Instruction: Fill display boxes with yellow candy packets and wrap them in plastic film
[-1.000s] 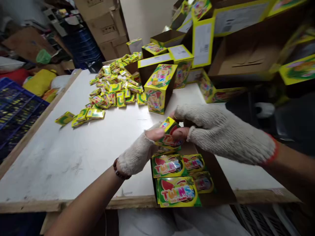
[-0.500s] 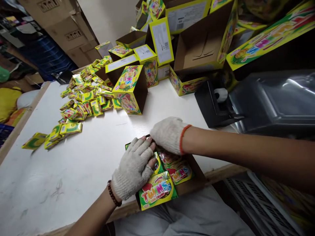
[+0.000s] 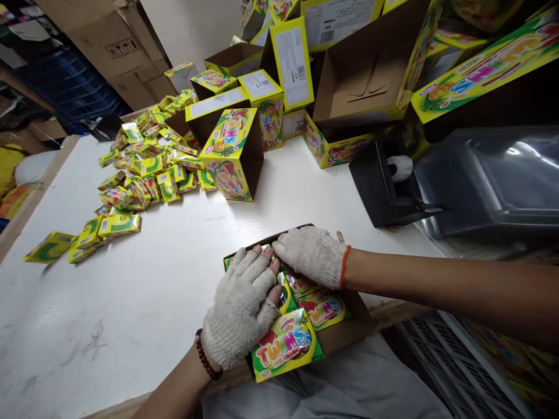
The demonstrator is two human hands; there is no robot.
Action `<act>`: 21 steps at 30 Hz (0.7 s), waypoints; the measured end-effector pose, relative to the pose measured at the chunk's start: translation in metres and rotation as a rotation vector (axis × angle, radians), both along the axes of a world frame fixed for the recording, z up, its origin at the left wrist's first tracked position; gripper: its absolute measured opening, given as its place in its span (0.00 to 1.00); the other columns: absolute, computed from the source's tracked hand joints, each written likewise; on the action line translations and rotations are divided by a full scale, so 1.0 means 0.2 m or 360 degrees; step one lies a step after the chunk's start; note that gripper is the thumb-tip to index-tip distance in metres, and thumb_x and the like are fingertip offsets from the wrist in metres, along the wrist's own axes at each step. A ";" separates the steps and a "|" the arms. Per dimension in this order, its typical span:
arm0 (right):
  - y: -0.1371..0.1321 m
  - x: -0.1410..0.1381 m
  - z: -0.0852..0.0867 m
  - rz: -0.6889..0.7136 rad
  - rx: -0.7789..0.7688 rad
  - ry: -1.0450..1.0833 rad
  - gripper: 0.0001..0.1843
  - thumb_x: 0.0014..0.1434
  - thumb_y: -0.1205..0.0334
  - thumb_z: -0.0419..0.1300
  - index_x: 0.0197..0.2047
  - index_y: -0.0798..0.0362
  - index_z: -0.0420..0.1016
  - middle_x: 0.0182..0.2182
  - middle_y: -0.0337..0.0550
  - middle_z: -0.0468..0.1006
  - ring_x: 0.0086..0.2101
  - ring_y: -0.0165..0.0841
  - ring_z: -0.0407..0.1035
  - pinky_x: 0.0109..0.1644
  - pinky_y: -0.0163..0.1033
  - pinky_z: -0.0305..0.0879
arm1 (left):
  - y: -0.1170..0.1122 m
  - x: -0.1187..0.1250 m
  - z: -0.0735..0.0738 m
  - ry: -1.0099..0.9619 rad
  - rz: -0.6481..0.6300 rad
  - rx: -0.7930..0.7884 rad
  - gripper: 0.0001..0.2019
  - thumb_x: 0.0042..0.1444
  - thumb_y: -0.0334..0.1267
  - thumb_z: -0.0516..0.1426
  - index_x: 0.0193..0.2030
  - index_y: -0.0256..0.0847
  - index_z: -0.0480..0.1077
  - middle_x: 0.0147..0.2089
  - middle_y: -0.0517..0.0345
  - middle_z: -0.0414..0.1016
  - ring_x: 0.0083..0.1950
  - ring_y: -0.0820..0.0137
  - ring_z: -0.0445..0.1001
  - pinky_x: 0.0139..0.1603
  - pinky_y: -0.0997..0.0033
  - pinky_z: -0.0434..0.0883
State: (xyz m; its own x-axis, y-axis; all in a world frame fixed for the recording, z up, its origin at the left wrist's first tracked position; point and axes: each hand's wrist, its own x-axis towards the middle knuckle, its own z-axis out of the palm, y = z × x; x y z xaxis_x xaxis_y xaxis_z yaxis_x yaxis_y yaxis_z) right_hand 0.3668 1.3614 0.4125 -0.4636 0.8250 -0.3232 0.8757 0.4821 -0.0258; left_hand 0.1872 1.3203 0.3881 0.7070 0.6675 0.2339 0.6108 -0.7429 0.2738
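A person's left hand (image 3: 239, 308), in a fingerless knit glove, and right hand (image 3: 311, 256), in a knit glove with an orange cuff, rest palms down on yellow Twins packets (image 3: 286, 343) in a shallow brown cardboard tray (image 3: 351, 329). Neither hand is clenched or grasping; both press open against the packets, side by side and touching. The tray sits at the near edge of a white-topped work table (image 3: 109, 314), with a beaded bracelet (image 3: 204, 354) on the left wrist just above it. Farther up the table lies a loose heap of small yellow packets (image 3: 142, 180), well apart from the tray. Beyond the hands stands a yellow Twins display box (image 3: 233, 154) on its side, open end facing right, with more open yellow boxes (image 3: 271, 116) crowded behind it. To the right, a black holder (image 3: 375, 186) carries a white roll (image 3: 399, 169), beside a dark, glossy machine (image 3: 489, 180). Brown cartons (image 3: 117, 58) are stacked against the wall at the far left.
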 end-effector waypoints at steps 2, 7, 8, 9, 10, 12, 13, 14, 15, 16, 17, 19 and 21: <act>0.01 0.00 0.01 -0.0029 -0.0077 -0.0022 0.12 0.65 0.69 0.53 0.43 0.60 0.78 0.38 0.61 0.81 0.43 0.46 0.78 0.43 0.47 0.74 | 0.00 0.00 0.00 0.0010 0.0000 0.0008 0.18 0.66 0.36 0.51 0.58 0.33 0.71 0.62 0.43 0.73 0.66 0.51 0.68 0.68 0.37 0.63; 0.07 -0.02 0.02 0.0068 -0.0247 -0.0051 0.12 0.65 0.68 0.56 0.48 0.59 0.79 0.45 0.58 0.81 0.48 0.48 0.76 0.47 0.48 0.73 | 0.00 0.00 0.00 0.0000 -0.0008 0.0014 0.17 0.66 0.36 0.50 0.57 0.34 0.71 0.62 0.44 0.74 0.66 0.52 0.68 0.68 0.37 0.63; 0.07 -0.02 0.02 0.0075 -0.0264 -0.0069 0.12 0.65 0.68 0.56 0.48 0.58 0.79 0.45 0.57 0.81 0.48 0.48 0.75 0.47 0.47 0.73 | 0.00 0.01 0.00 -0.0007 -0.0007 0.0007 0.16 0.66 0.35 0.50 0.56 0.34 0.71 0.61 0.44 0.74 0.66 0.52 0.68 0.68 0.37 0.63; 0.06 -0.02 0.02 0.0090 -0.0247 -0.0078 0.12 0.65 0.68 0.56 0.48 0.58 0.79 0.45 0.57 0.80 0.48 0.47 0.75 0.46 0.46 0.73 | 0.00 0.01 0.00 -0.0014 -0.0005 0.0003 0.16 0.66 0.35 0.50 0.56 0.35 0.72 0.60 0.44 0.75 0.65 0.53 0.68 0.68 0.38 0.63; 0.05 -0.01 0.01 0.0115 -0.0199 -0.0078 0.13 0.66 0.68 0.54 0.48 0.58 0.78 0.45 0.57 0.80 0.48 0.47 0.75 0.45 0.46 0.72 | 0.00 0.01 0.00 -0.0016 -0.0004 0.0002 0.16 0.66 0.35 0.50 0.55 0.35 0.72 0.60 0.44 0.75 0.65 0.53 0.68 0.68 0.38 0.64; 0.00 0.01 -0.01 0.0153 -0.0017 -0.0049 0.14 0.66 0.69 0.51 0.48 0.58 0.77 0.45 0.57 0.78 0.46 0.46 0.74 0.42 0.45 0.72 | 0.00 0.01 0.00 -0.0017 -0.0014 0.0011 0.15 0.67 0.35 0.50 0.55 0.35 0.72 0.59 0.44 0.75 0.65 0.53 0.69 0.68 0.39 0.64; -0.03 0.02 -0.03 0.0159 0.0080 -0.0039 0.14 0.67 0.70 0.50 0.48 0.58 0.76 0.46 0.57 0.77 0.45 0.45 0.73 0.42 0.45 0.71 | 0.00 0.01 0.01 -0.0021 -0.0023 0.0020 0.15 0.67 0.35 0.50 0.55 0.35 0.72 0.59 0.44 0.75 0.65 0.53 0.69 0.68 0.39 0.64; -0.05 0.03 -0.05 0.0158 0.0155 -0.0036 0.15 0.67 0.70 0.49 0.48 0.58 0.76 0.46 0.57 0.76 0.45 0.45 0.72 0.42 0.45 0.71 | 0.01 0.01 0.01 -0.0029 -0.0031 0.0028 0.15 0.67 0.36 0.50 0.54 0.35 0.72 0.59 0.44 0.76 0.65 0.53 0.69 0.68 0.39 0.64; -0.06 0.04 -0.07 0.0150 0.0190 -0.0046 0.15 0.67 0.71 0.48 0.47 0.59 0.75 0.45 0.57 0.75 0.45 0.45 0.72 0.42 0.45 0.71 | 0.01 0.01 0.01 -0.0038 -0.0035 0.0034 0.15 0.67 0.36 0.50 0.54 0.35 0.72 0.59 0.44 0.76 0.64 0.53 0.69 0.68 0.40 0.64; -0.07 0.04 -0.09 0.0121 0.0191 -0.0068 0.16 0.67 0.72 0.47 0.47 0.59 0.75 0.45 0.57 0.75 0.45 0.44 0.71 0.42 0.44 0.71 | 0.01 0.02 0.01 -0.0049 -0.0033 0.0038 0.15 0.67 0.36 0.50 0.54 0.35 0.72 0.59 0.44 0.76 0.64 0.53 0.70 0.67 0.40 0.65; -0.07 0.03 -0.11 0.0081 0.0176 -0.0086 0.16 0.67 0.72 0.47 0.47 0.59 0.76 0.44 0.57 0.75 0.45 0.44 0.70 0.42 0.43 0.70 | 0.01 0.02 0.02 -0.0057 -0.0028 0.0036 0.15 0.67 0.36 0.49 0.54 0.35 0.72 0.59 0.44 0.76 0.64 0.53 0.70 0.67 0.40 0.65; -0.08 0.03 -0.15 0.0013 0.0120 -0.0098 0.18 0.67 0.73 0.46 0.47 0.59 0.76 0.44 0.57 0.74 0.45 0.44 0.70 0.42 0.43 0.70 | 0.01 0.02 0.02 -0.0073 -0.0014 0.0025 0.15 0.67 0.35 0.49 0.54 0.34 0.72 0.58 0.44 0.76 0.63 0.53 0.71 0.67 0.40 0.65; -0.08 0.02 -0.16 -0.0025 0.0079 -0.0109 0.18 0.67 0.73 0.45 0.49 0.59 0.75 0.45 0.58 0.73 0.45 0.44 0.70 0.43 0.45 0.71 | 0.01 0.02 0.03 -0.0092 -0.0013 -0.0001 0.15 0.67 0.35 0.50 0.53 0.34 0.73 0.57 0.43 0.77 0.62 0.54 0.71 0.67 0.41 0.65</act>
State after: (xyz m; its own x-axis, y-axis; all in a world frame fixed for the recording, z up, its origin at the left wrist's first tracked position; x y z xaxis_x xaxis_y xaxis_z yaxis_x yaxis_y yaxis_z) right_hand 0.3707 1.3457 0.3799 -0.4288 0.8477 -0.3124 0.8821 0.4676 0.0580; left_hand 0.1907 1.3222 0.3933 0.6978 0.6617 0.2744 0.5877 -0.7478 0.3089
